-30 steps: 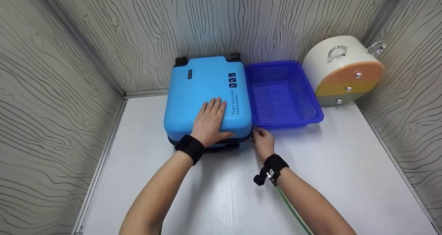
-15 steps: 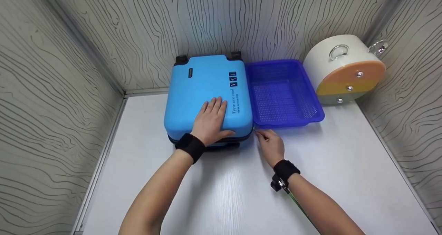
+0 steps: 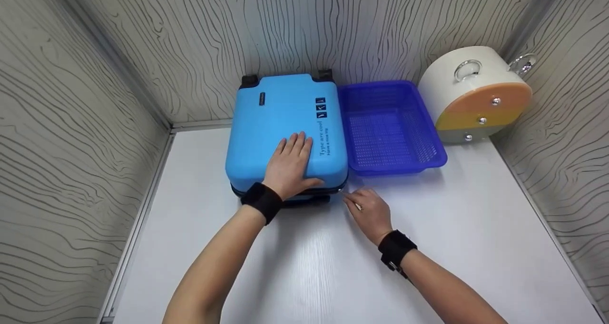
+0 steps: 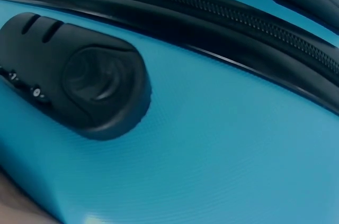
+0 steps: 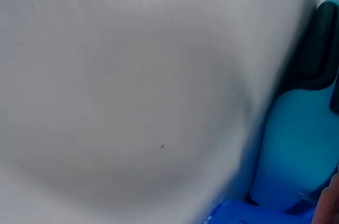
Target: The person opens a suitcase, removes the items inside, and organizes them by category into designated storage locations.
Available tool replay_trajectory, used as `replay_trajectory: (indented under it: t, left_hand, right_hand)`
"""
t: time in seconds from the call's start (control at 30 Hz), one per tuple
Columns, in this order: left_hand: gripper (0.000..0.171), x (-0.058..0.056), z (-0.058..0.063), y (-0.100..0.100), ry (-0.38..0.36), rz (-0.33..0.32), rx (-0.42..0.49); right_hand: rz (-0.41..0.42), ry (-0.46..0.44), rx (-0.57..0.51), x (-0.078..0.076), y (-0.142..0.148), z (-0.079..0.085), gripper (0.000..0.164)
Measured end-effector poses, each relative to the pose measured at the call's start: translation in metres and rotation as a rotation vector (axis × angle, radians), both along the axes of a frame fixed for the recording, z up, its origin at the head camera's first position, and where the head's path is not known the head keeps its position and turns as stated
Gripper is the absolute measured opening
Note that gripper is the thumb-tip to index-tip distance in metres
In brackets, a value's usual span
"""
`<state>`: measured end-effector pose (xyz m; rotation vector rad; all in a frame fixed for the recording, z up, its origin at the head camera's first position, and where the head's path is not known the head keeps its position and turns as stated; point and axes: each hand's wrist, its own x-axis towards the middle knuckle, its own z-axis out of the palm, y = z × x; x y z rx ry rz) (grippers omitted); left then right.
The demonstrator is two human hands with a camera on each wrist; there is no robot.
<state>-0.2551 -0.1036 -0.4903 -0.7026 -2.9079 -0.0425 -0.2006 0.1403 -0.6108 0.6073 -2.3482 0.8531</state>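
A light blue hard-shell suitcase (image 3: 271,114) lies flat against the back wall. My left hand (image 3: 288,169) rests on its top near the front edge, palm down with fingers extended. At the front right corner my right hand (image 3: 371,212) pinches a small metallic zipper pull (image 3: 342,191), mostly hidden by the fingers. In the left wrist view the zipper (image 4: 233,16) runs along the black seam, its teeth meshed there. Below it sits a black combination lock (image 4: 100,83). The right wrist view catches the suitcase's side (image 5: 296,144) and a bit of my fingers (image 5: 328,203).
A blue plastic basket (image 3: 380,170) stands right beside the suitcase. Farther right is a cream round drawer box (image 3: 464,76) with coloured drawer fronts and clear handles. Patterned walls (image 3: 295,29) close off the white table (image 3: 304,267) at back and sides.
My right hand has moved from the suitcase's right side round the front right corner to the front seam, taking the zipper pull along. My left hand stays put on top.
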Motion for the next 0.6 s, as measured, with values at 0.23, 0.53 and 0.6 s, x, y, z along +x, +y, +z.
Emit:
replay_trajectory:
  t: [0.23, 0.53, 0.6]
  left_hand:
    - [0.115, 0.0, 0.0, 0.0, -0.002, 0.002, 0.017]
    - [0.118, 0.0, 0.001, -0.001, -0.009, -0.008, 0.036]
    - [0.117, 0.0, 0.003, -0.004, -0.038, -0.023, 0.039]
  right_hand:
    - [0.036, -0.03, -0.01, 0.009, -0.024, 0.002, 0.02]
    - [0.057, -0.105, 0.001, 0.014, -0.059, 0.0, 0.021]
    - [0.055, -0.12, 0.004, 0.015, -0.061, 0.0, 0.022]
